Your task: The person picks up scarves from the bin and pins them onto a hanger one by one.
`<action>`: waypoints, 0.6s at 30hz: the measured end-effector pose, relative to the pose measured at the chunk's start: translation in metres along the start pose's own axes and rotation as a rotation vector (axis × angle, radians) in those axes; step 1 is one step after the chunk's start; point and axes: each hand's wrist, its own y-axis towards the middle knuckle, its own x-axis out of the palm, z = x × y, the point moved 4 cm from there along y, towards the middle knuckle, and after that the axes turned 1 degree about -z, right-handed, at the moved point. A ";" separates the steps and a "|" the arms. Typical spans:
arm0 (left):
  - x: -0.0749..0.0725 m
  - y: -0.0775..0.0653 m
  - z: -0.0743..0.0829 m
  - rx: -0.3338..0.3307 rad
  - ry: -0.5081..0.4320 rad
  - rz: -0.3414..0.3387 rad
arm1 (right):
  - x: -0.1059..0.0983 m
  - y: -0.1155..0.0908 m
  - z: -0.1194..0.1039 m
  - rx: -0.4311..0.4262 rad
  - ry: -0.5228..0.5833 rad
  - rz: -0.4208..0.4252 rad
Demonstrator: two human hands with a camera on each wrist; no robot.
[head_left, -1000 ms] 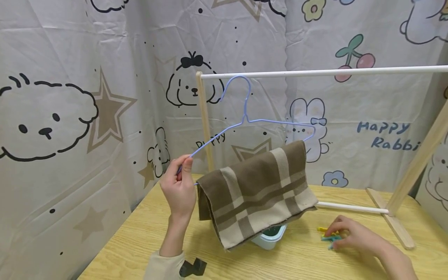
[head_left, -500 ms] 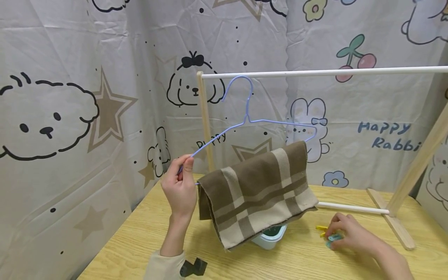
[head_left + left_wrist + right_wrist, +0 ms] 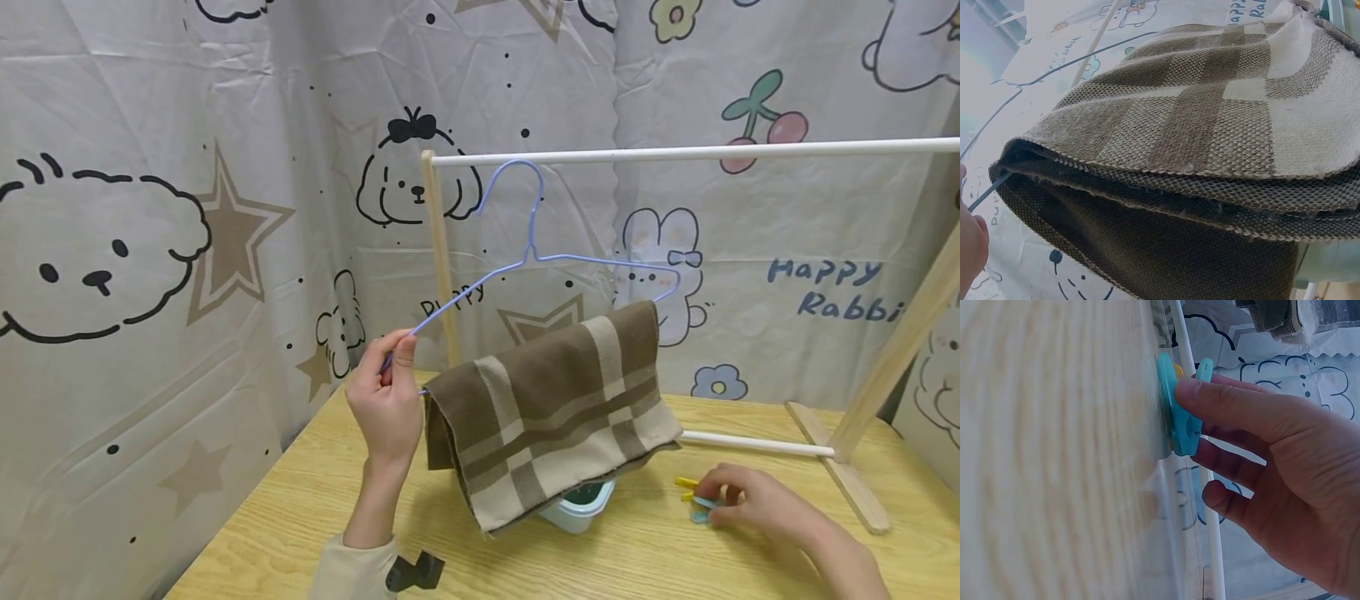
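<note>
My left hand (image 3: 386,404) pinches the left shoulder of a light blue wire hanger (image 3: 532,225), holding it tilted. Over the hanger's lower bar lies a folded brown-and-cream checked cloth (image 3: 555,383), its layered edge filling the left wrist view. The hanger's hook overlaps the rack's top rail in the head view. Low at the right, my right hand (image 3: 765,504) has thumb and fingers on a teal clothespin (image 3: 1184,419) at the tabletop. Just beyond it lies a yellow clothespin (image 3: 686,482), mostly hidden in the right wrist view.
A drying rack with a white top rail (image 3: 675,152) and wooden legs stands across the table (image 3: 300,500). Beneath the cloth is a pale blue container (image 3: 576,518), partly covered. Printed curtains (image 3: 247,100) hang behind and at the left.
The right hand has shifted slightly at the clothespins, and the teal one has turned in its fingers. The yellow one has shifted a little leftward. The left hand, hanger and cloth have hardly moved.
</note>
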 end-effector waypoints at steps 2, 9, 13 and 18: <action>0.000 0.000 0.000 -0.004 0.002 0.001 | 0.000 0.000 0.000 0.006 0.004 -0.006; -0.001 0.001 0.000 -0.005 0.000 -0.002 | 0.001 0.001 0.000 0.062 -0.025 -0.067; 0.000 0.001 0.000 0.005 -0.006 0.000 | 0.000 0.002 -0.002 0.056 -0.037 -0.081; 0.001 0.000 0.001 0.008 -0.010 -0.002 | 0.000 0.001 -0.004 0.054 -0.036 -0.067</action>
